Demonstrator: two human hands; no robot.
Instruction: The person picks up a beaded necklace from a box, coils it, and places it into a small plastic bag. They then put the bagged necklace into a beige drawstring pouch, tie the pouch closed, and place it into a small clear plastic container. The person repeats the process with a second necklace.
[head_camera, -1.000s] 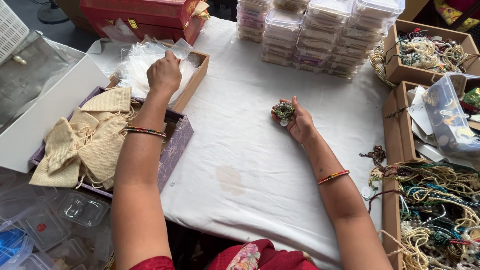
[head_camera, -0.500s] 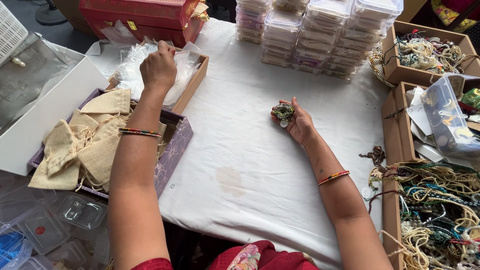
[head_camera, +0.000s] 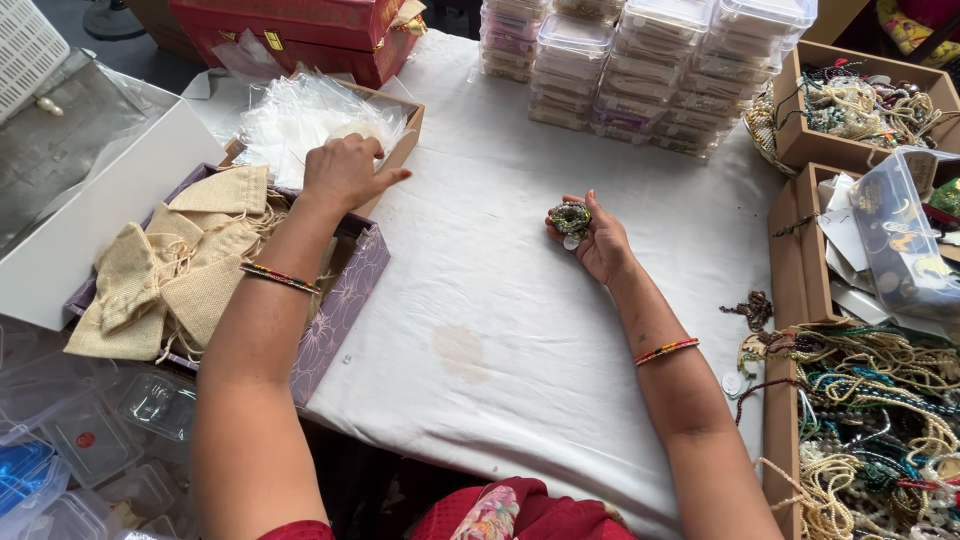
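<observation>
The right hand (head_camera: 598, 240) rests on the white cloth of the table (head_camera: 500, 330), near the middle, its fingers curled around a small coiled bundle of beads (head_camera: 570, 218). The bundle is dark green and grey, wound into a tight ring, with a small pale round tag hanging at its near edge.

The left hand (head_camera: 345, 172) lies over the near edge of a shallow brown cardboard tray (head_camera: 408, 125) at the far left, which is filled with clear plastic bags (head_camera: 300, 115). Its fingers are loosely bent, thumb pointing right; whether it grips a bag cannot be told. Half a second ago this hand was further into the tray, on top of the bags; it has since drawn back toward the person. The right hand and its bundle have not moved.

Nearer on the left, a purple flower-patterned box (head_camera: 340, 305) holds beige cloth drawstring pouches (head_camera: 170, 270). A red box (head_camera: 300, 25) with gold trim stands at the far left edge. Stacks of clear plastic lidded containers (head_camera: 640, 60) line the far side of the table. On the right, brown cardboard boxes (head_camera: 790, 215) hold tangled bead strings (head_camera: 870, 420) in cream, green and gold. Empty clear containers (head_camera: 90, 440) lie at the near left.
</observation>
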